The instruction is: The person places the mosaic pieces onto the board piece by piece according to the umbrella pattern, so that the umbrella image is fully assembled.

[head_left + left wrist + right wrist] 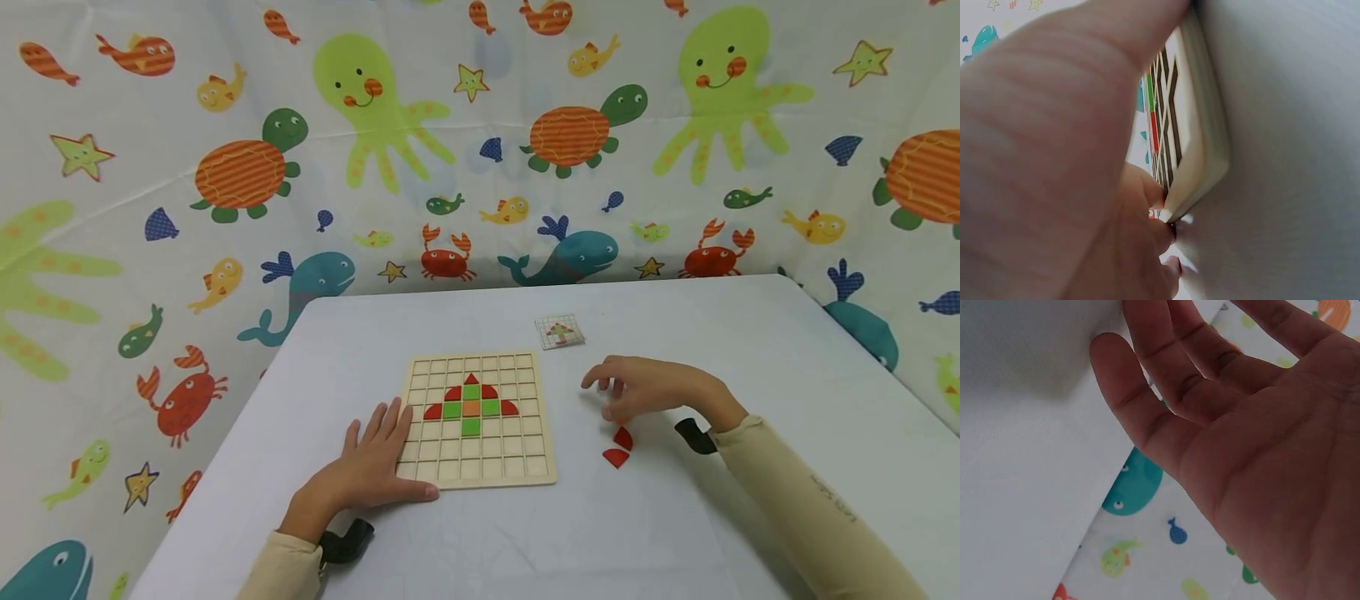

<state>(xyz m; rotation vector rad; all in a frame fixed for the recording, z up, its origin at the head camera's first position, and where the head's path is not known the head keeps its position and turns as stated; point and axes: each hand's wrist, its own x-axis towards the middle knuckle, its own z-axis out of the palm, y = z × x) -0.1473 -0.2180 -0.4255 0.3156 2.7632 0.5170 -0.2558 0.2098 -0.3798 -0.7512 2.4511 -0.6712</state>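
Note:
A square wooden grid board point(480, 482) lies on the table, with green, red and orange pieces set in its cells. My left hand point(378, 462) rests at the board's lower left corner, fingers spread along its left edge and thumb along the front edge. In the left wrist view the thumb and fingers touch the board's rim point(1213, 140). Right of the board, my right hand point(648, 390) hovers over the table with relaxed fingers and nothing visible in them. Two red quarter-round pieces, a nearer one point(616, 457) and a farther one point(623, 437), lie just below it.
A small pattern card point(559, 332) showing a similar coloured figure lies behind the board, toward the right. The white table point(420, 325) ends at a curtain point(480, 208) printed with sea animals. Each wrist bears a black strap-on device point(347, 542).

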